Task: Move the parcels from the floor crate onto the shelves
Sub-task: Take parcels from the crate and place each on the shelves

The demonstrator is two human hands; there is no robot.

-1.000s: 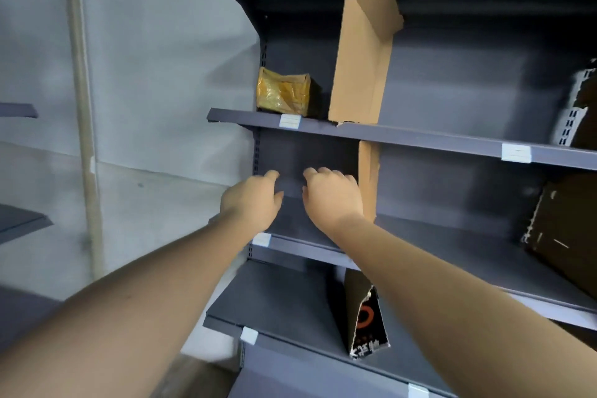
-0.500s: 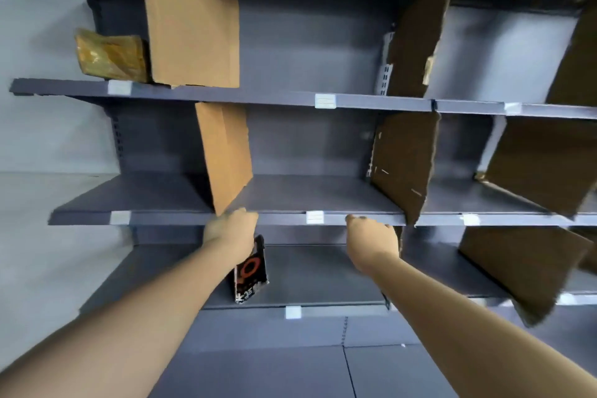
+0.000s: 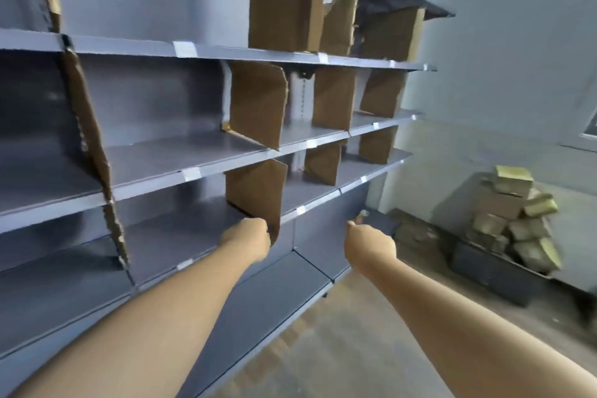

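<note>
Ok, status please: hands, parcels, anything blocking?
Left hand curled by a divider, contact unclear; right hand curled, empty. Parcels piled in crate, right of shelves. Nothing seen blocking the way.
</note>
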